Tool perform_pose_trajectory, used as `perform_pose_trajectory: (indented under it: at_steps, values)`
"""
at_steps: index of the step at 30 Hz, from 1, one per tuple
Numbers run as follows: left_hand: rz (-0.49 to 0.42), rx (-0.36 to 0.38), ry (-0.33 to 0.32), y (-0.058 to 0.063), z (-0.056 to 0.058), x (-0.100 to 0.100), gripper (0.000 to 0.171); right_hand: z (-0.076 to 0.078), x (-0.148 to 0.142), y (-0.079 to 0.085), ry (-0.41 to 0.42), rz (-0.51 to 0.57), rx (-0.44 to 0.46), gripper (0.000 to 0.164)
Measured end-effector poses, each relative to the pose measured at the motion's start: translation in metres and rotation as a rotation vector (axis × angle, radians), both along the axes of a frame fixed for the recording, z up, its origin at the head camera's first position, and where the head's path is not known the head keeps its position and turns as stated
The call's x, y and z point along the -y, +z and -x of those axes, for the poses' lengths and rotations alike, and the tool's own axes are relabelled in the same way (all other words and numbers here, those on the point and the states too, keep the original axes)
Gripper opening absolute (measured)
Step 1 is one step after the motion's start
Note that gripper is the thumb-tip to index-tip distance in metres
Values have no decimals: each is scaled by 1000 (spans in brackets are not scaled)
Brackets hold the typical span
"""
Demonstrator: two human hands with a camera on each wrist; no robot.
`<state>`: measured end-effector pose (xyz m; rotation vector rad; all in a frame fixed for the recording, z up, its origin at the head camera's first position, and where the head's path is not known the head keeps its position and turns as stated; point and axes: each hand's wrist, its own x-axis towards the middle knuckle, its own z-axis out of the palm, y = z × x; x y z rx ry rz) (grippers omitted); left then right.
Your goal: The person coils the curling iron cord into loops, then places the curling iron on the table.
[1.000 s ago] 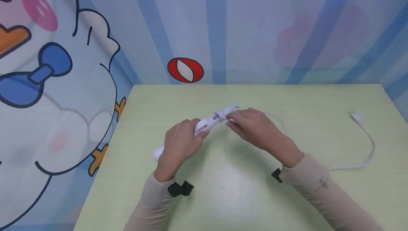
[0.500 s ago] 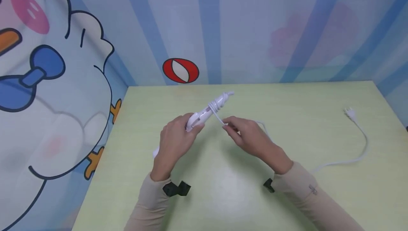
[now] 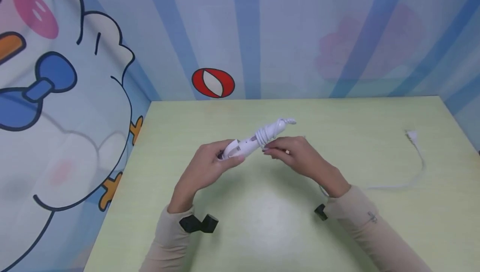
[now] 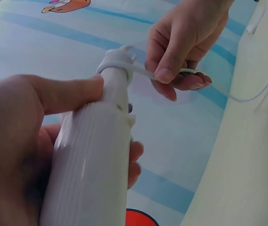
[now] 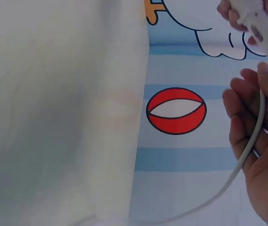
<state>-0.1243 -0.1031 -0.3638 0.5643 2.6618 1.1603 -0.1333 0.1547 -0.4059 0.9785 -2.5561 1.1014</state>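
My left hand (image 3: 204,165) grips a white curling iron (image 3: 245,146) around its middle, holding it tilted above the table with the cord end up and to the right. In the left wrist view the thumb lies along the ribbed white body (image 4: 89,160). Several turns of white cord (image 3: 265,134) are wound around the handle near that end. Just beside these turns, my right hand (image 3: 296,155) pinches the cord between thumb and fingers. A short taut length of cord (image 4: 143,71) runs from handle to fingertips; the rest trails across the palm in the right wrist view.
The loose cord passes under the right forearm and lies on the pale table (image 3: 262,238), ending in a two-pin plug (image 3: 411,136) at the right. A blue striped wall (image 3: 292,34) with cartoon pictures stands behind and to the left.
The right hand drew the cord out toward me, then came back close under the handle. The iron's cord end rose, then dipped and swung right. The trailing cord near the plug shifted slightly.
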Motion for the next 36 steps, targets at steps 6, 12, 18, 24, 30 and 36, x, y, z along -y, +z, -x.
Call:
perform_pose_trajectory:
  at_steps: [6, 12, 18, 24, 30, 36]
  values:
    - [-71, 58, -151, 4, -1, 8, 22, 2, -8, 1, 23, -39, -194, 12]
    - [-111, 107, -282, 7, -2, 12, 23, -3, -11, 1, 31, -39, -290, 22]
    - [-119, 129, -389, 9, -3, 16, 25, -3, -9, 4, 139, -5, -370, 28]
    - [-86, 162, -484, 11, -4, 20, 27, -8, -7, 10, 236, -93, -436, 15]
    - [41, 139, -553, 19, -15, 18, 25, -13, -1, 18, 308, -227, -510, 16]
    - [275, 28, -504, 35, -27, 9, 24, -10, 3, 22, 310, -316, -588, 21]
